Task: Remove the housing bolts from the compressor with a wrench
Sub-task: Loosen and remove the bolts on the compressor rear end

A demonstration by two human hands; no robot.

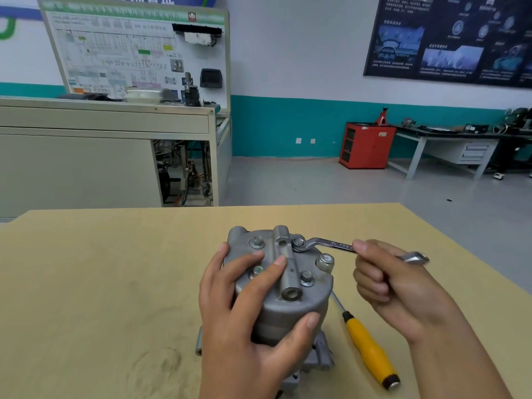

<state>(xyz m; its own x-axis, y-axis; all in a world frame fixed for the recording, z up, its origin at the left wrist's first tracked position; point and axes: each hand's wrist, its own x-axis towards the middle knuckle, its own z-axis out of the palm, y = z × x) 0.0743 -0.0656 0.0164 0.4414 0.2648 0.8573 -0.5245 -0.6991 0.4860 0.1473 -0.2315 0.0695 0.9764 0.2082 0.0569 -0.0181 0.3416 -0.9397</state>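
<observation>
left hand (244, 318) clasps compressor (299, 306); right hand (403, 289) grips wrench (331, 243), ring on bolt (298, 242); markings unreadable.

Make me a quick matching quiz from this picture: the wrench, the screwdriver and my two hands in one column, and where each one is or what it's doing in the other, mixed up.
Column one
1. wrench
2. screwdriver
3. left hand
4. right hand

Column two
A. lies on the table, right of the compressor
B. holds the compressor
C. ring end sits on a housing bolt
D. grips the wrench shank

Pairs: 1-C, 2-A, 3-B, 4-D
</observation>
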